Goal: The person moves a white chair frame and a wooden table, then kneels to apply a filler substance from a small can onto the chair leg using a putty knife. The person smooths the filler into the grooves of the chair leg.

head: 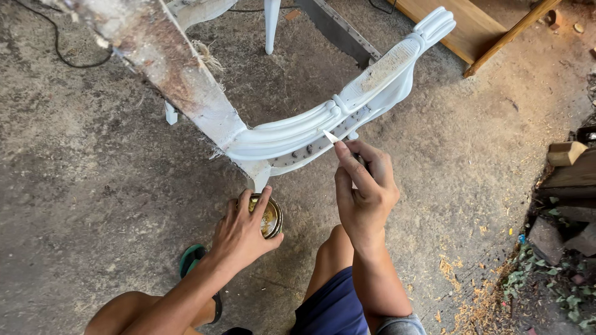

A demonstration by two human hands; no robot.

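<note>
Right hand (366, 189), grip pinched closed on a thin white-tipped tool (331, 136), tip touching the underside of the curved white-painted carved wooden frame (323, 124) just above. Left hand (242, 232), lower down, fingers wrapped over a small round brass-coloured tin (271, 218) on the concrete floor (93, 186).

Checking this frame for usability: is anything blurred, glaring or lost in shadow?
Head view: even, soft daylight, no hard shadows; the white chair frame is bright but keeps its carving; the right hand and the tin under the left hand are sharp; the near beam is soft; the right edge is dim.
</note>
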